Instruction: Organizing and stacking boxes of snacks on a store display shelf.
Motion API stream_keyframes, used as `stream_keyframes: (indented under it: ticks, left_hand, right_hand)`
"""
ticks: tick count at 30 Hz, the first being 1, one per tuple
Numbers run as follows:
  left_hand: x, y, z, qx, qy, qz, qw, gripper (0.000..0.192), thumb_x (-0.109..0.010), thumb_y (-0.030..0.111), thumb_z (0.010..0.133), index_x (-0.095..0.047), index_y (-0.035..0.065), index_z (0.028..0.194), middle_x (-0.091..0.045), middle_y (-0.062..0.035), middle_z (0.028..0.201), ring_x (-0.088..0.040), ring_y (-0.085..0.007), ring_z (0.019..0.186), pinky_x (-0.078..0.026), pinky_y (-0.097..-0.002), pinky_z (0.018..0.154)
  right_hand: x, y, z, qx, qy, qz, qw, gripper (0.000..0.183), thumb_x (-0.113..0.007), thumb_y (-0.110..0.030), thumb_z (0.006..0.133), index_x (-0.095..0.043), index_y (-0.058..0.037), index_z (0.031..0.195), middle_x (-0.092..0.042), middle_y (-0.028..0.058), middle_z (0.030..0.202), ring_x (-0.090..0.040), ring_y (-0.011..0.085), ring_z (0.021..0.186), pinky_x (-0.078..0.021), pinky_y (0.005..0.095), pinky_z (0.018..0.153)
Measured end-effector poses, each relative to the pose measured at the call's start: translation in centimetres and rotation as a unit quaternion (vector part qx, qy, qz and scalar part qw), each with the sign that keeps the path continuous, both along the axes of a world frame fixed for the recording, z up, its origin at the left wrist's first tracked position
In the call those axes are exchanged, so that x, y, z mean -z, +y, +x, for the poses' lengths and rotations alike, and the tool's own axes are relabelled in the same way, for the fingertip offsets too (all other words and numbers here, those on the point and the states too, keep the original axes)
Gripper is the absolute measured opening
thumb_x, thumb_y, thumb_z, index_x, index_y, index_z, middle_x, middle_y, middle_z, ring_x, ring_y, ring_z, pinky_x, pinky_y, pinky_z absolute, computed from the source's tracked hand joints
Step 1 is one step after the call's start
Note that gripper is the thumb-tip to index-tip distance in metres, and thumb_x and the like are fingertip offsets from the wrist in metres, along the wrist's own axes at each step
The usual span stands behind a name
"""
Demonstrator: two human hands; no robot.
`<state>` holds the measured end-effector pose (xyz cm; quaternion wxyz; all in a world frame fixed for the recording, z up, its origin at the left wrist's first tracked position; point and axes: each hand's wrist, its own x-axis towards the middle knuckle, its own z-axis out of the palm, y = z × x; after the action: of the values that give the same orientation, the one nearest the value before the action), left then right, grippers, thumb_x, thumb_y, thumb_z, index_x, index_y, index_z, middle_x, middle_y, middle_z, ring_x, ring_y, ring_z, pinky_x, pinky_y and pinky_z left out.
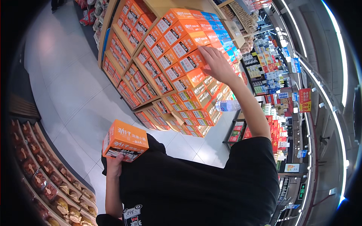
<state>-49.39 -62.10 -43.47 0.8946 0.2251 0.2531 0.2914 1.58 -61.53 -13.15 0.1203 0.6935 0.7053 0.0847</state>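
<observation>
My left hand [113, 165] holds an orange printed carton [128, 139] low at my left side, thumb across its black-and-white front panel. At the tall stack of matching cartons [181, 31], my right hand [216, 62] reaches out with its fingers curved over the end of one orange carton [191, 62]. That carton still sits among the others, with cartons on both sides of it. My palm and part of the grip are hidden behind the back of the hand. Beside my right forearm is a clear plastic bottle [227, 106] with a label.
A wooden display shelf [131, 53] full of orange cartons adjoins the stack, with blue cartons [223, 34] on its far side. Packaged foods fill a curved display [48, 180] at lower left. Pale floor tiles [76, 93] lie between. Stocked shelves [263, 67] stand at right.
</observation>
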Motion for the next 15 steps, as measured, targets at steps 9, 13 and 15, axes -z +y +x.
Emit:
stream_keyframes:
  ticks: [9,13,15]
  left_hand:
    - [-1.1,0.5,7.5,-0.051,0.012,0.049,0.997,0.071,-0.077,0.015,0.095,-0.040,0.0055,0.155,-0.055,-0.0119,0.150,-0.056,-0.0272,0.137,-0.046,-0.0480,0.116]
    - [-1.4,0.5,9.8,-0.065,0.041,0.104,0.992,0.069,-0.071,0.024,0.101,-0.036,0.0066,0.158,-0.053,-0.0125,0.152,-0.056,-0.0294,0.137,-0.047,-0.0514,0.115]
    - [-2.1,1.0,10.7,-0.059,0.058,0.132,0.988,0.069,-0.066,0.031,0.104,-0.034,0.0076,0.159,-0.051,-0.0125,0.154,-0.056,-0.0310,0.137,-0.047,-0.0549,0.115]
  right_hand:
    - [0.5,-4.1,2.3,-0.080,0.019,0.094,0.992,0.067,-0.084,-0.009,0.074,-0.055,-0.0070,0.134,-0.055,0.0123,0.139,-0.049,0.0332,0.138,-0.0421,0.0466,0.117]
    - [0.2,-9.4,0.5,-0.069,0.119,0.183,0.973,0.065,-0.086,-0.012,0.076,-0.055,-0.0063,0.132,-0.061,0.0145,0.135,-0.057,0.0369,0.132,-0.0439,0.0464,0.117]
    - [0.0,-11.9,-1.8,-0.077,0.213,0.243,0.943,0.066,-0.088,-0.016,0.076,-0.055,-0.0062,0.133,-0.062,0.0147,0.134,-0.059,0.0364,0.130,-0.0452,0.0465,0.115]
